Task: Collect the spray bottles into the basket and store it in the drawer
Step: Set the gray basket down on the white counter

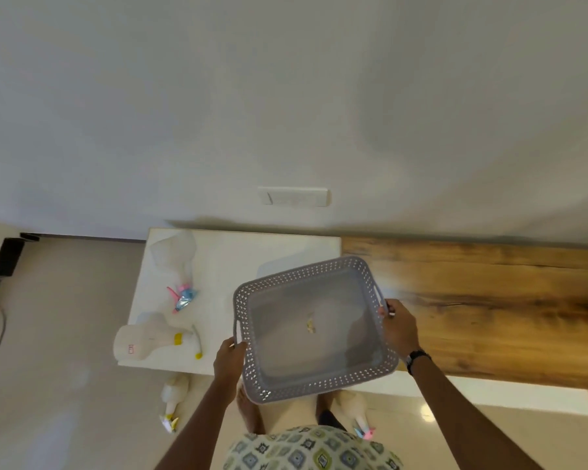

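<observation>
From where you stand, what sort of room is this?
Probably a room in a home: a plain wall with a switch plate, a tiled floor, and a low white table beside a wooden bench.

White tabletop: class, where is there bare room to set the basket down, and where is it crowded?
Free: the white tabletop's middle and right, between the pink-trigger bottle and the wooden surface. Crowded: its left edge, where the yellow-trigger bottle also lies.

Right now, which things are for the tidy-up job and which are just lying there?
For the job: grey basket, held by left hand and right hand; four spray bottles.

Just there: wall switch plate, wooden tabletop, wristwatch.
</observation>
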Demonstrator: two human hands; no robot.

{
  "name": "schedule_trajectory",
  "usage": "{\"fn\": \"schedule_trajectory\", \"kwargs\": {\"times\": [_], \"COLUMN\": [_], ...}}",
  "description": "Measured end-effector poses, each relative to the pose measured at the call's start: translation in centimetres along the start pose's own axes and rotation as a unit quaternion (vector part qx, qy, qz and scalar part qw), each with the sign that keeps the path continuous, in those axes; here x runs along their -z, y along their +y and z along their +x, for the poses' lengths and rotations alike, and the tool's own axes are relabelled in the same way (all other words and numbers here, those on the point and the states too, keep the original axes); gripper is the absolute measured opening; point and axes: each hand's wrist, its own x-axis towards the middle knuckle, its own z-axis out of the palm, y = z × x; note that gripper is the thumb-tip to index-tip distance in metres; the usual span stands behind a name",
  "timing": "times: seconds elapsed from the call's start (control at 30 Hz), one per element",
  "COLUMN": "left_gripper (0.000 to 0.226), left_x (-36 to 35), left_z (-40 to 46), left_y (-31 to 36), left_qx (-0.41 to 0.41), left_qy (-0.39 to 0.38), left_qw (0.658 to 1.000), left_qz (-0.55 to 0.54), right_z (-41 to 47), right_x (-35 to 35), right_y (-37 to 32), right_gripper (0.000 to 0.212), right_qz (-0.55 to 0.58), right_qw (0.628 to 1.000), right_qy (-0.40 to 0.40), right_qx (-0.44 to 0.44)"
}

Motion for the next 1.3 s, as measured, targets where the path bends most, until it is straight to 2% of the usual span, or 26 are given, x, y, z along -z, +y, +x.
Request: {"fn": "schedule_trajectory", "kwargs": {"times": [0.23,0.47,0.6,0.77,0.97,1.17,1.3], "left_gripper": [0.037,0.035,0.033,0.037,0.031,0.029,0.034], "left_x": [8.9,13.7,14.3,13.7,13.1,12.0,11.7], "left_z": [3.5,10.8,14.0,16.9,18.6,20.1,20.9], "left_y": [0.0,1.0,1.8,3.0,4.3,5.1,4.0], "left_qx": [-0.029,-0.088,-0.143,-0.159,-0.236,-0.340,-0.369], "left_qy": [0.009,-0.037,-0.047,-0.067,-0.006,0.033,0.051], "left_qw": [0.999,0.995,0.988,0.985,0.970,0.935,0.921], "left_qz": [-0.032,0.020,0.022,0.028,0.056,0.094,0.111], "right_z": [-5.4,-6.4,-5.2,-3.0,-0.5,2.0,2.4], "right_x": [-6.8,-14.5,-17.3,-18.6,-18.8,-18.3,-18.9], "right_y": [-3.5,-5.6,-6.0,-6.0,-6.9,-7.9,-7.4], "right_gripper": [0.017,0.020,0.023,0.025,0.027,0.029,0.026], "right_qz": [-0.012,-0.011,-0.008,-0.011,0.007,-0.008,-0.020], "right_qw": [1.000,0.998,0.996,0.993,0.992,0.987,0.987], "right_qy": [-0.005,0.050,0.085,0.115,0.127,0.151,0.142], "right_qx": [-0.003,-0.022,-0.024,-0.015,0.011,0.050,0.071]}}
